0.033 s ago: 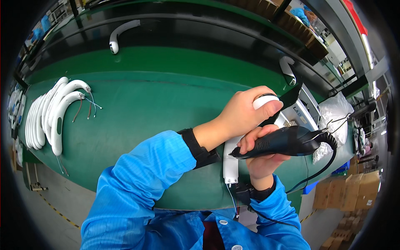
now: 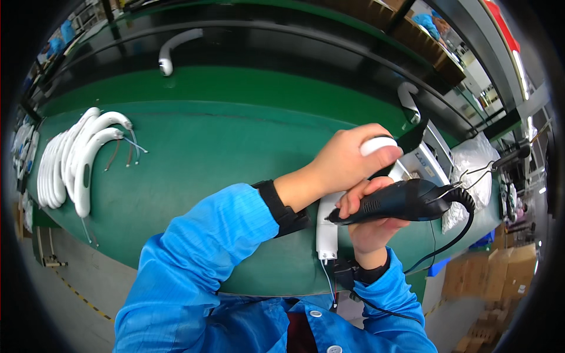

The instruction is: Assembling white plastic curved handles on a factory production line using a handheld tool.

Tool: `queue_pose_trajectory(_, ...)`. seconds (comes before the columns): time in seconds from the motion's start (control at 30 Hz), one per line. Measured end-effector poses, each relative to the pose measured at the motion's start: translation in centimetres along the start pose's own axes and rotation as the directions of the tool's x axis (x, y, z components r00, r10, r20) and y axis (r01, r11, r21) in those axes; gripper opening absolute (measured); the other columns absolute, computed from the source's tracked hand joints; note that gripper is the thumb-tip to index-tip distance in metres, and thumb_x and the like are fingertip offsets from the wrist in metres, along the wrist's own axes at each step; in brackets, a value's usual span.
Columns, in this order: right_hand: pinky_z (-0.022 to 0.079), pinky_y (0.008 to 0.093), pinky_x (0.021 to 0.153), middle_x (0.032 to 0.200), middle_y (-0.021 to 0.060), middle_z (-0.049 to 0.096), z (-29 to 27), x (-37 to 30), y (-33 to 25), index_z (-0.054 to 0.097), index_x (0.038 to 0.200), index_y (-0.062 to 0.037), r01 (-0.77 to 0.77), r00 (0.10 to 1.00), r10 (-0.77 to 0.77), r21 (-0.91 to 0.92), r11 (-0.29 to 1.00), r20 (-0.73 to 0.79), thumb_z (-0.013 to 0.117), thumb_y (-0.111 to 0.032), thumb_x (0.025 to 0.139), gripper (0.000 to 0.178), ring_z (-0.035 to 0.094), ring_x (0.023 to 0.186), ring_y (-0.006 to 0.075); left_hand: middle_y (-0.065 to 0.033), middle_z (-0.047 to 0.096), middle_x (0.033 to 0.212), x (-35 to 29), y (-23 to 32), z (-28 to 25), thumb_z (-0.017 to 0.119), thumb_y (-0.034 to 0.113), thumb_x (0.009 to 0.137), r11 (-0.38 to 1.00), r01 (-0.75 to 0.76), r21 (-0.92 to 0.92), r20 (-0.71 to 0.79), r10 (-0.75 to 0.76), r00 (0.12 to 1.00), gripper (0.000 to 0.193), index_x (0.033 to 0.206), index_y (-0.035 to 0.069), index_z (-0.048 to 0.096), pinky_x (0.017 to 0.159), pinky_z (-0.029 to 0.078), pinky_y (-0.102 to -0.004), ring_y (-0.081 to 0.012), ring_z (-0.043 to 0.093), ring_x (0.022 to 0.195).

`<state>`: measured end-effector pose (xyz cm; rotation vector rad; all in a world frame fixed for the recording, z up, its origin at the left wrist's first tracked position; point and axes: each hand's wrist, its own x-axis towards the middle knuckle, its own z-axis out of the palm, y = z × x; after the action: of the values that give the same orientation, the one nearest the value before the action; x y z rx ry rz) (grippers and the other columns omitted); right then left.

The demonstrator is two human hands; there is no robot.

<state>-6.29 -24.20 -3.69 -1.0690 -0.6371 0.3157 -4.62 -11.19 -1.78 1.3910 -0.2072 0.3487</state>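
Note:
My right hand [image 2: 374,220] is closed around a black electric screwdriver [image 2: 400,201], which lies nearly level with its tip pointing left. That tip is over a white housing [image 2: 327,240], close to its surface; whether it touches, I cannot tell. Two thin wires [image 2: 328,279] hang from the near end of the housing. Beyond it, my left hand [image 2: 347,156] grips a white rounded end piece [image 2: 378,145] with a dark part beneath, the thumb on the right side. My hands and the screwdriver hide whether this piece joins the housing.
Several white curved housings with wires [image 2: 79,159] stand side by side at the left of the green table [image 2: 223,147]. Two more curved pieces, one back left [image 2: 166,62] and one back right [image 2: 408,100], lie farther off. A clear plastic bag [image 2: 471,159] and the screwdriver's coiled cable [image 2: 469,226] are at right.
The whole view has shifted very slightly. Both hands keep their grip, and the screwdriver and white housing stay in the same arrangement.

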Motion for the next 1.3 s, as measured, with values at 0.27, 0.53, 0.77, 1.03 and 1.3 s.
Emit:
queue_pose_trajectory(0.27, 0.044, 0.0298, 0.056, 0.069, 0.0044, 0.050, -4.9, 0.9, -5.1, 0.044, 0.107, -0.0070, 0.462, 0.878, -0.455, 0.011, 0.887, -0.150, 0.039, -0.077, 0.079, 0.075, 0.048, 0.053, 0.0150, -0.0105, 0.067, 0.077, 3.2, 2.8, -5.9, 0.075, 0.029, 0.072, 0.702, -0.078, 0.708, -0.216, 0.320, 0.923, 0.029, 0.085, 0.005, 0.067, 0.063, 0.052, -0.0307, -0.0237, 0.066, 0.067)
queue_pose_trajectory(0.53, 0.045, 0.0293, 0.057, 0.069, 0.0053, 0.050, -6.1, 1.9, -3.1, 0.042, 0.106, -0.0045, 0.374, 0.900, -0.388, -0.107, 0.921, -0.199, 0.037, -0.079, 0.077, 0.080, 0.051, 0.053, 0.0159, -0.0143, 0.062, 0.091, 8.2, -4.8, -15.5, 0.069, 0.025, 0.081, 0.666, 0.180, 0.724, -0.504, 0.332, 0.797, 0.037, 0.101, 0.000, 0.052, 0.072, 0.049, -0.0337, -0.0247, 0.062, 0.081)
queue_pose_trajectory(0.77, 0.045, 0.0308, 0.057, 0.067, 0.0052, 0.050, -5.8, 1.9, -2.5, 0.041, 0.106, -0.0047, 0.341, 0.913, -0.357, -0.112, 0.933, -0.195, 0.037, -0.080, 0.076, 0.082, 0.052, 0.053, 0.0159, -0.0171, 0.066, 0.089, 7.7, -3.3, -21.7, 0.068, 0.031, 0.078, 0.433, 0.288, 0.854, -0.426, 0.265, 0.865, 0.035, 0.096, 0.001, 0.064, 0.077, 0.051, -0.0369, -0.0304, 0.064, 0.084)
queue_pose_trajectory(1.03, 0.046, 0.0292, 0.060, 0.069, 0.0034, 0.049, -6.0, 1.7, -2.0, 0.041, 0.108, -0.0066, 0.307, 0.938, -0.319, -0.099, 0.946, -0.136, 0.041, -0.078, 0.076, 0.078, 0.052, 0.057, 0.0138, -0.0232, 0.062, 0.104, 2.5, -0.9, -33.0, 0.071, 0.036, 0.074, 0.109, 0.783, 0.612, -0.790, 0.100, 0.604, 0.044, 0.095, -0.002, 0.059, 0.084, 0.050, -0.0441, -0.0365, 0.060, 0.100)
queue_pose_trajectory(1.3, 0.046, 0.0270, 0.058, 0.068, 0.0050, 0.051, -7.2, 1.8, -3.4, 0.043, 0.107, -0.0027, 0.348, 0.897, -0.374, -0.144, 0.926, -0.235, 0.046, -0.077, 0.075, 0.081, 0.052, 0.057, 0.0135, -0.0184, 0.067, 0.090, 2.8, 7.5, -26.2, 0.070, 0.040, 0.074, 0.455, 0.345, 0.821, -0.569, 0.606, 0.556, 0.047, 0.099, 0.000, 0.064, 0.075, 0.050, -0.0368, -0.0305, 0.066, 0.085)
